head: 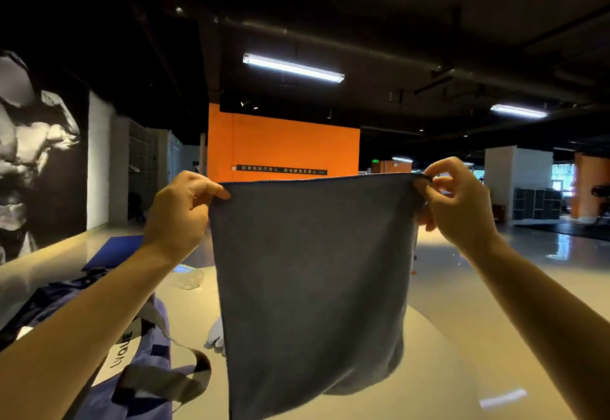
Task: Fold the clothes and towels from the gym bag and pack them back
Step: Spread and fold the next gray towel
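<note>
Honestly, my left hand (180,211) and right hand (458,203) only pinch the grey towel (310,287) corners between fingertips; sagging weight below could slip one free.

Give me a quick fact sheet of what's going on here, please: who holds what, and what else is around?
place: gym hall, orange wall behind
left hand: pinches the towel's top left corner
right hand: pinches the towel's top right corner
towel: grey, held up spread, hanging above the table
bag: purple gym bag, lower left on the table
table: pale, glossy
bottle: clear plastic, lying beyond the bag
mat: blue, on the floor at left
stage: towel not yet folded
</note>
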`<state>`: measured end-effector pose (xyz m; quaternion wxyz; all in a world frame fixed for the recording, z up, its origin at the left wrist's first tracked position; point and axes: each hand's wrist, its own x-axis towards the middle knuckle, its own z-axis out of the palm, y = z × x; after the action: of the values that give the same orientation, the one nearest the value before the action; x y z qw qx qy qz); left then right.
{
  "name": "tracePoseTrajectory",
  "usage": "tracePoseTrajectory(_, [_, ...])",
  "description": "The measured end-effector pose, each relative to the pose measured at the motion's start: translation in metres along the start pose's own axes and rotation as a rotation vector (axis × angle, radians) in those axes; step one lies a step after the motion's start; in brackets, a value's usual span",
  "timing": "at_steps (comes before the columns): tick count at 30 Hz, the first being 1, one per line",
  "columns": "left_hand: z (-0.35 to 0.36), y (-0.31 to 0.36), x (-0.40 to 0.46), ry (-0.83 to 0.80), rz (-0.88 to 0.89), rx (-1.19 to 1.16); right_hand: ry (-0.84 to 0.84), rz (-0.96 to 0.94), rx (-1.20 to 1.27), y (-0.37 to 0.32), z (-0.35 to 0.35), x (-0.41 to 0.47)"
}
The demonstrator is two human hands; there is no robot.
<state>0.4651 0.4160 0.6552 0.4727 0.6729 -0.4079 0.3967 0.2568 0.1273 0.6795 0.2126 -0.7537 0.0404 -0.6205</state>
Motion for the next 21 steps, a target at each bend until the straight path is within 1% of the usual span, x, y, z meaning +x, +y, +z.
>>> tracePoseTrajectory(3, [-0.004, 0.020, 0.008, 0.068, 0.055, 0.012, 0.114, -0.026, -0.025, -0.012, -0.014, 0.002])
tracePoseTrajectory(5, [-0.002, 0.025, 0.014, 0.015, 0.009, 0.017, 0.120, -0.020, -0.046, -0.015, -0.019, 0.006])
tracePoseTrajectory(7, [0.006, 0.019, 0.016, -0.091, -0.091, 0.028, 0.034, 0.053, -0.069, -0.012, -0.020, 0.006])
tracePoseTrajectory(9, [0.019, 0.005, 0.008, -0.218, -0.231, 0.046, -0.152, 0.251, -0.084, 0.002, -0.012, 0.000])
tracePoseTrajectory(11, [0.039, -0.016, -0.012, -0.357, -0.406, -0.036, -0.335, 0.464, -0.123, 0.027, 0.006, -0.015])
tracePoseTrajectory(12, [0.051, -0.029, -0.026, -0.413, -0.503, -0.083, -0.385, 0.561, -0.126, 0.041, 0.019, -0.028])
tracePoseTrajectory(15, [0.095, -0.071, -0.076, -0.484, -0.808, -0.113, -0.414, 0.832, -0.020, 0.089, 0.070, -0.077])
tracePoseTrajectory(17, [0.126, -0.093, -0.115, -0.430, -1.003, -0.087, -0.424, 0.987, 0.013, 0.116, 0.109, -0.112])
tracePoseTrajectory(19, [0.158, -0.099, -0.153, -0.395, -1.072, -0.035, -0.440, 1.113, 0.038, 0.135, 0.144, -0.147])
tracePoseTrajectory(21, [0.184, -0.093, -0.184, -0.352, -1.080, -0.044, -0.391, 1.182, 0.090, 0.152, 0.174, -0.176])
